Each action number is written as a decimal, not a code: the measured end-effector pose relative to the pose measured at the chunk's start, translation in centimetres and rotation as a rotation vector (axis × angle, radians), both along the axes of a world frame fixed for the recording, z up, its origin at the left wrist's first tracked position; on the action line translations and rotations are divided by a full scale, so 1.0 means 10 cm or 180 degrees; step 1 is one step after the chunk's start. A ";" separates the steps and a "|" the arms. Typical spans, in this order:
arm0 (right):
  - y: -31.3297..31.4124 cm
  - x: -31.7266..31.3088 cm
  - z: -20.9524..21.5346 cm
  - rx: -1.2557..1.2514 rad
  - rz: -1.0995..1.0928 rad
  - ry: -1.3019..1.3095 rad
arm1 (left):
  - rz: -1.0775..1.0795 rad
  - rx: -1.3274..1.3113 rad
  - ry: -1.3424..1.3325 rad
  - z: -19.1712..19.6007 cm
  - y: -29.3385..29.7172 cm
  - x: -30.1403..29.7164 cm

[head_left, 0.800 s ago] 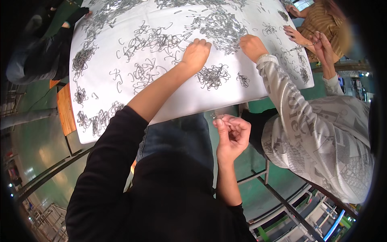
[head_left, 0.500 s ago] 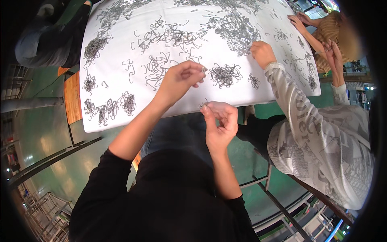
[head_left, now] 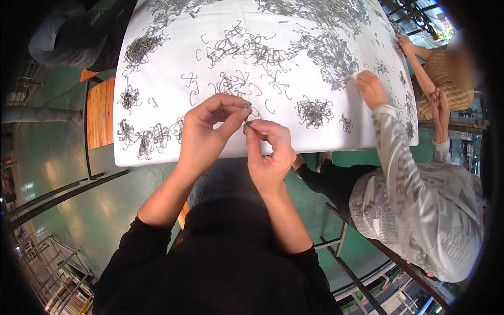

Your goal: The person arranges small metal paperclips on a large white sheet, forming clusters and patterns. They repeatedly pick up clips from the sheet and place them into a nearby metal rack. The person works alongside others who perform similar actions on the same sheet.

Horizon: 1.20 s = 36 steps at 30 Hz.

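My left hand [head_left: 209,128] and my right hand [head_left: 270,152] meet over the table's near edge, fingertips almost touching. Between thumb and finger, the left pinches a thin curved wire hook [head_left: 255,112]. My right fingertips are pinched on a dark end of wire at the same spot; whether it is a second hook cannot be made out. Just beyond lies a loose spread of curved wire hooks [head_left: 233,84], with more hooks [head_left: 244,50] farther back. A tight heap of bent wire hooks [head_left: 314,112] is to the right of my hands.
The white-covered table [head_left: 294,142] carries several small hook piles [head_left: 152,140] at the left and a large mass of straight narrow metal pieces [head_left: 336,58] toward the far right. A co-worker's hand [head_left: 371,89] reaches in on the right. Another person [head_left: 446,73] sits at the far right corner.
My two hands have come together from apart, the left moving down and left, the right moving left and slightly up. The view has shifted, and the co-worker's hand stays by the metal pieces.
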State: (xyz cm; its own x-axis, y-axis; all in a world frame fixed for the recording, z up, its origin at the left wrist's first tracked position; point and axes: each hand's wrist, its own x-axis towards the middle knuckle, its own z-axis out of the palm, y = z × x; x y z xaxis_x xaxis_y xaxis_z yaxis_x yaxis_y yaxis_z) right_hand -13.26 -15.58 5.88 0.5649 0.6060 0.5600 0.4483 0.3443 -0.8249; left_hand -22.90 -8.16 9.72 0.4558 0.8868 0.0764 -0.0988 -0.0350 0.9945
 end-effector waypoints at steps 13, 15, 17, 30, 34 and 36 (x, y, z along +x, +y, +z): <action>0.56 -0.33 -0.04 -0.0035 0.0460 -0.0534 | 0.0720 0.0432 -0.0052 -0.03 0.30 -0.48; 0.64 -0.29 -0.09 -0.0238 0.0450 -0.0587 | 0.0841 0.0439 -0.0090 -0.04 0.37 -0.54; 0.72 -0.14 -0.15 -0.0705 0.0419 -0.0538 | 0.1000 0.0382 -0.0091 -0.05 0.46 -0.62; 1.85 -0.03 -0.35 -0.3013 0.1041 -0.1536 | 0.1855 0.0770 -0.0035 0.08 0.82 -1.09; 1.89 -0.07 -0.36 -0.2973 0.1071 -0.2113 | 0.1791 0.0831 -0.0047 0.06 0.82 -1.14; 1.90 0.17 -0.33 -0.2927 0.1132 -0.1949 | 0.1769 0.0814 -0.0050 0.03 0.81 -1.15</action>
